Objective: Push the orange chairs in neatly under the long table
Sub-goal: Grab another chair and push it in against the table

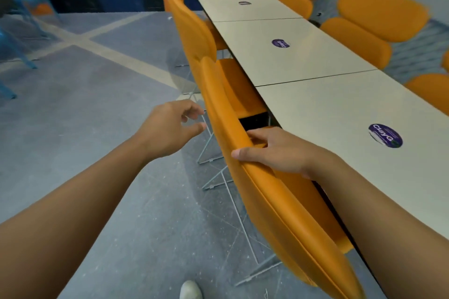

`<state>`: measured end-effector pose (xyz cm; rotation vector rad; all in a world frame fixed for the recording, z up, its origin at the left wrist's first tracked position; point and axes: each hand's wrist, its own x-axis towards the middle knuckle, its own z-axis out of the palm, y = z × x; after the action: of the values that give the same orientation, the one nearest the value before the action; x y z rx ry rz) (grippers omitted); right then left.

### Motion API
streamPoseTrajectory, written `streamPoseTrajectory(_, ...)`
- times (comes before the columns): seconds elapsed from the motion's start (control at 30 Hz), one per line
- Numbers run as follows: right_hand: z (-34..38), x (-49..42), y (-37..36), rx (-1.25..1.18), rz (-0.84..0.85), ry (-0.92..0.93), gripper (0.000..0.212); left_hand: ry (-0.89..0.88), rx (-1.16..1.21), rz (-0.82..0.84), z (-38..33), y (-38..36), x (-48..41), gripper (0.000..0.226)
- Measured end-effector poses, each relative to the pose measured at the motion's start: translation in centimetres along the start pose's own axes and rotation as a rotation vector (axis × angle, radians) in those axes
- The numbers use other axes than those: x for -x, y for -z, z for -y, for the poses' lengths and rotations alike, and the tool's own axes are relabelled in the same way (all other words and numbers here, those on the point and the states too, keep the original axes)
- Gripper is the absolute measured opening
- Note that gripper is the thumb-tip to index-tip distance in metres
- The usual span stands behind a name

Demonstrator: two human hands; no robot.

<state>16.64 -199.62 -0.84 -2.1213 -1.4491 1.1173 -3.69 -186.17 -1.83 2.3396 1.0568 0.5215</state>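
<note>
Midway through pushing in a chair (286, 206): grips its back's top edge with the right hand (272, 153), fingers (255, 139) curled over it. Holds the left hand (167, 126) just beside, fingers loosely spread, empty. Seems already partly under the worktop (340, 104) by the seat. Needs next a straight push, into line with other chairs (194, 29).

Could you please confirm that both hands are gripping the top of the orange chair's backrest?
Not quite: in the head view only the right hand grips the orange chair's backrest; the left hand holds nothing, its fingers loosely open.
</note>
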Motion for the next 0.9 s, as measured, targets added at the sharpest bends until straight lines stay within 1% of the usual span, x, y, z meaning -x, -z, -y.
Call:
streamPoseTrajectory(0.03,-0.1,-0.1,0.0,0.007,0.0,-0.019,0.103,-0.038,-0.004,0.005,-0.2,-0.1,-1.2,0.034)
streamPoseTrajectory(0.07,-0.1,-0.2,-0.1,0.008,0.009,-0.032,0.104,-0.073,0.0,0.006,-0.4,-0.3,-2.1,0.034)
streamPoseTrajectory(0.1,0.0,-0.1,-0.1,0.004,0.02,-0.035,0.098,-0.104,0.013,0.002,-0.7,-0.4,-3.0,0.034)
streamPoseTrajectory(0.17,0.1,0.3,-0.1,-0.038,0.02,-0.051,0.077,-0.169,0.037,0.008,-1.5,-0.9,-5.0,0.032)
streamPoseTrajectory(0.2,0.0,0.5,-0.2,-0.059,0.016,-0.052,0.069,-0.193,0.046,0.019,-1.9,-1.2,-5.9,0.031)
streamPoseTrajectory(0.23,0.1,0.6,-0.2,-0.066,0.014,-0.061,0.067,-0.223,0.04,0.04,-2.3,-1.5,-6.6,0.03)
streamPoseTrajectory(0.37,0.1,1.0,-0.3,-0.088,0.02,-0.12,0.078,-0.372,-0.028,0.192,-3.1,-3.4,-9.0,0.028)
streamPoseTrajectory(0.47,0.4,1.3,-0.2,-0.113,0.016,-0.159,0.074,-0.507,-0.106,0.292,-2.4,-4.4,-11.2,0.03)
streamPoseTrajectory(0.5,0.6,1.3,-0.2,-0.117,0.016,-0.169,0.073,-0.538,-0.149,0.333,-2.1,-4.5,-11.8,0.035)
streamPoseTrajectory(0.6,1.2,1.1,-0.7,-0.149,-0.03,-0.23,0.068,-0.665,-0.288,0.465,-1.5,-4.7,-13.7,0.066)
streamPoseTrajectory(0.67,1.4,1.1,-1.2,-0.131,-0.046,-0.281,0.077,-0.75,-0.339,0.511,-1.2,-4.6,-14.3,0.076)
streamPoseTrajectory(0.73,1.9,0.9,-2.2,-0.136,-0.108,-0.364,0.084,-0.848,-0.378,0.552,-1.1,-4.2,-14.5,0.076)
streamPoseTrajectory(0.77,2.3,0.9,-2.6,-0.123,-0.142,-0.392,0.084,-0.884,-0.396,0.558,-0.9,-4.1,-14.6,0.073)
streamPoseTrajectory(0.83,3.2,0.9,-3.6,-0.06,-0.22,-0.452,0.077,-0.942,-0.411,0.582,-0.7,-3.9,-14.6,0.068)
streamPoseTrajectory(0.9,4.2,0.8,-4.6,0.046,-0.297,-0.548,0.066,-0.995,-0.402,0.591,-0.2,-3.7,-14.6,0.067)
